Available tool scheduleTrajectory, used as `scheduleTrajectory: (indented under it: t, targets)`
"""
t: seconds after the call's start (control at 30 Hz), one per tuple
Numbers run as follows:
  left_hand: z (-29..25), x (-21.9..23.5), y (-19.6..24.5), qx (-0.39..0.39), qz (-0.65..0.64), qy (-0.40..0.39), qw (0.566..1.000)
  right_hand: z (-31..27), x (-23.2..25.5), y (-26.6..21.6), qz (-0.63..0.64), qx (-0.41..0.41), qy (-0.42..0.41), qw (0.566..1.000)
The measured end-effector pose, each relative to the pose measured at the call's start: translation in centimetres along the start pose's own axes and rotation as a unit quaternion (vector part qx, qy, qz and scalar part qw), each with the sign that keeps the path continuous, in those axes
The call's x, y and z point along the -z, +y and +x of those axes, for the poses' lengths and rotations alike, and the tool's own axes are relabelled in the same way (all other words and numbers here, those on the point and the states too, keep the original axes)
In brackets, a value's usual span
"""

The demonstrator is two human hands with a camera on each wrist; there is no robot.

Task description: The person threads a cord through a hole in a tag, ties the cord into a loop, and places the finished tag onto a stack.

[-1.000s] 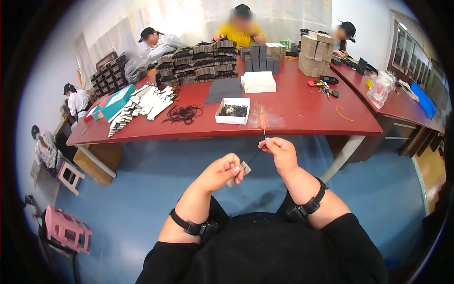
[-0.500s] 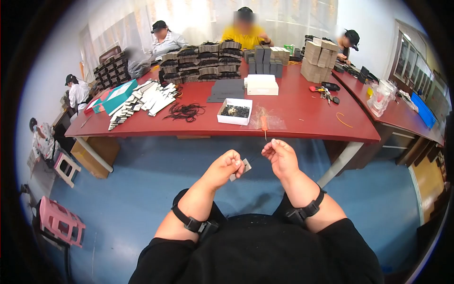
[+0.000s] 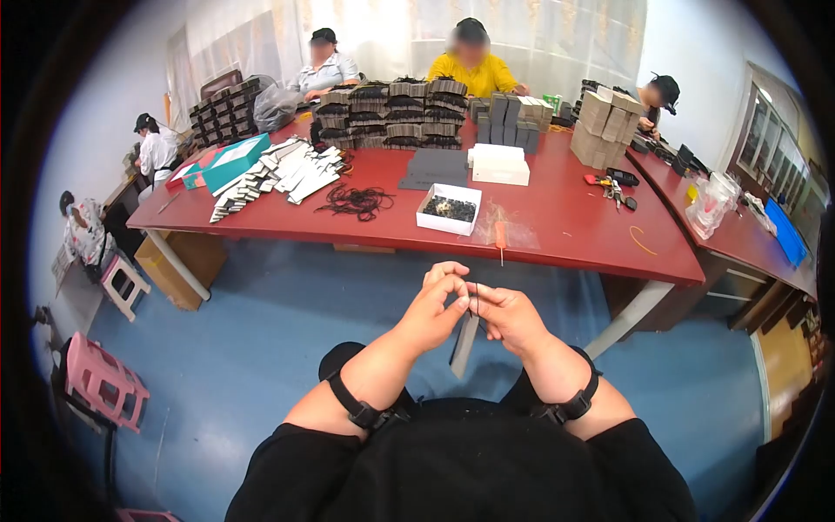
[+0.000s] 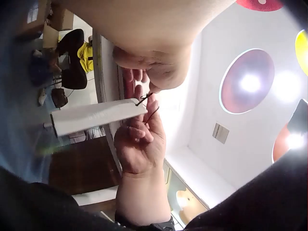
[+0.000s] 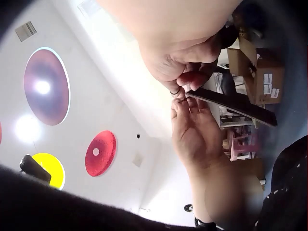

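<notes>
My left hand (image 3: 435, 309) and right hand (image 3: 511, 315) meet fingertip to fingertip in front of my body, below the table's front edge. A flat rectangular tag (image 3: 464, 348) hangs tilted beneath them, pale on one face in the left wrist view and dark in the right wrist view. At its upper end a thin black cord (image 4: 143, 100) runs up to the pinching fingers of my left hand. My right fingertips pinch the cord close beside the tag's upper end; its loose end curves by them. The fingers partly hide the cord's loop.
On the red table (image 3: 365, 235) lie an orange-handled tool (image 3: 500, 233) with its thin shaft past the edge, a white box of small black parts (image 3: 448, 209), black cords (image 3: 357, 202), loose white tags (image 3: 304, 174) and bundled stacks (image 3: 391, 113). Several people sit around.
My right hand has come away from the orange tool's shaft and down toward the left. The hands were apart and now meet, and the tag has swung to hang downward.
</notes>
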State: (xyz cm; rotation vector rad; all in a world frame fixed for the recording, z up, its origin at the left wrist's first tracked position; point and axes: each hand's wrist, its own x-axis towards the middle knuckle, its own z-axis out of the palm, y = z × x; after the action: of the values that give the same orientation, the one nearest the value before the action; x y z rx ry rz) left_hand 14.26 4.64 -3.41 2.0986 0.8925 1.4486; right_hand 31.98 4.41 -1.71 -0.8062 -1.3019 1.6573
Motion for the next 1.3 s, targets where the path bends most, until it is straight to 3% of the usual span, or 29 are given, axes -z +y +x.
scheduleTrajectory:
  t: [0.07, 0.1, 0.13, 0.2, 0.27, 0.33, 0.37, 0.4, 0.47, 0.5, 0.53, 0.6, 0.73, 0.8, 0.87, 0.93, 1.0, 1.03, 1.07, 1.13, 1.17, 1.2, 1.27, 1.3]
  targets:
    - [0.0, 0.0, 0.4, 0.007, 0.027, -0.022, 0.999, -0.2, -0.1, -0.9, -0.087, -0.040, -0.045, 0.994]
    - [0.0, -0.3, 0.6, 0.093, -0.118, -0.040, 0.988, -0.2, 0.1, -0.9, -0.081, -0.046, -0.072, 0.993]
    - [-0.1, -0.5, 1.0, 0.098, -0.119, -0.039, 0.987, -0.2, 0.1, -0.7, -0.080, -0.051, -0.073, 0.993]
    - [0.0, -0.9, 1.7, 0.178, -0.373, -0.018, 0.910, -0.3, 0.3, -0.3, -0.059, -0.037, -0.059, 0.996]
    - [-0.8, -2.1, 0.2, 0.177, -0.384, -0.010, 0.906, -0.1, 0.7, 0.0, 0.004, -0.015, -0.068, 0.998]
    - [-1.7, -2.8, 0.8, 0.249, -0.329, -0.157, 0.897, -0.1, 0.6, -0.4, 0.059, 0.035, -0.014, 0.998]
    - [-2.0, -2.9, 1.2, 0.256, -0.303, -0.214, 0.893, 0.3, 1.0, 0.3, 0.027, 0.081, -0.008, 0.996]
    - [-1.8, -2.8, 2.0, 0.255, -0.303, -0.215, 0.892, 0.2, 1.1, 0.2, 0.028, 0.082, -0.007, 0.996]
    - [-1.5, -2.4, 3.2, 0.367, -0.190, -0.249, 0.876, -0.2, 1.2, -0.3, -0.080, 0.138, 0.022, 0.987]
    - [-1.6, -1.9, 1.7, 0.188, 0.132, -0.190, 0.955, -0.7, 2.0, -2.4, -0.332, 0.288, 0.115, 0.891]
    - [-1.5, -1.4, 1.4, 0.185, 0.208, -0.193, 0.941, -0.1, 3.4, -2.3, -0.210, 0.275, 0.158, 0.925]
    - [-1.0, -0.6, 2.2, 0.162, 0.183, -0.194, 0.950, 0.5, 5.1, -2.6, -0.064, 0.298, 0.176, 0.936]
    - [-0.1, -0.6, 2.6, 0.118, 0.200, -0.173, 0.957, -0.1, 4.4, -2.4, -0.019, 0.362, 0.237, 0.901]
    - [0.3, 0.2, 0.2, 0.154, 0.200, -0.172, 0.952, -1.2, 3.3, -1.9, -0.155, 0.419, 0.254, 0.858]
    - [-0.1, 0.1, 0.5, 0.174, 0.202, -0.213, 0.940, -1.4, 3.1, -1.4, -0.261, 0.536, 0.149, 0.789]
    - [-1.5, -1.1, 2.1, 0.106, 0.166, -0.298, 0.934, -0.9, 5.2, -2.0, -0.181, 0.330, 0.284, 0.882]
    - [-1.5, -0.2, 4.1, 0.077, 0.190, -0.271, 0.941, 0.2, 8.8, -2.1, -0.180, 0.258, 0.175, 0.933]
    - [-0.1, 1.4, 5.2, 0.118, 0.244, -0.286, 0.919, 0.0, 9.0, -2.7, -0.257, 0.239, 0.154, 0.924]
    - [0.8, 3.0, 5.6, 0.122, 0.287, -0.246, 0.918, -0.1, 9.0, -3.3, -0.256, 0.244, 0.149, 0.923]
    - [3.2, 6.9, 4.6, 0.114, 0.359, -0.139, 0.916, -0.9, 9.2, -4.6, -0.368, 0.288, 0.172, 0.867]
    - [4.9, 9.2, 4.7, 0.127, 0.421, -0.088, 0.894, -1.1, 9.4, -5.7, -0.421, 0.293, 0.174, 0.841]
    - [7.2, 11.3, 5.9, 0.203, 0.452, -0.061, 0.866, -1.1, 9.6, -6.5, -0.422, 0.293, 0.188, 0.837]
    - [10.7, 16.5, 2.7, 0.185, 0.453, -0.054, 0.870, -0.6, 9.9, -7.9, -0.406, 0.261, 0.189, 0.855]
    - [11.5, 18.7, -0.8, 0.139, 0.545, -0.013, 0.827, -0.2, 10.1, -8.5, -0.407, 0.258, 0.180, 0.857]
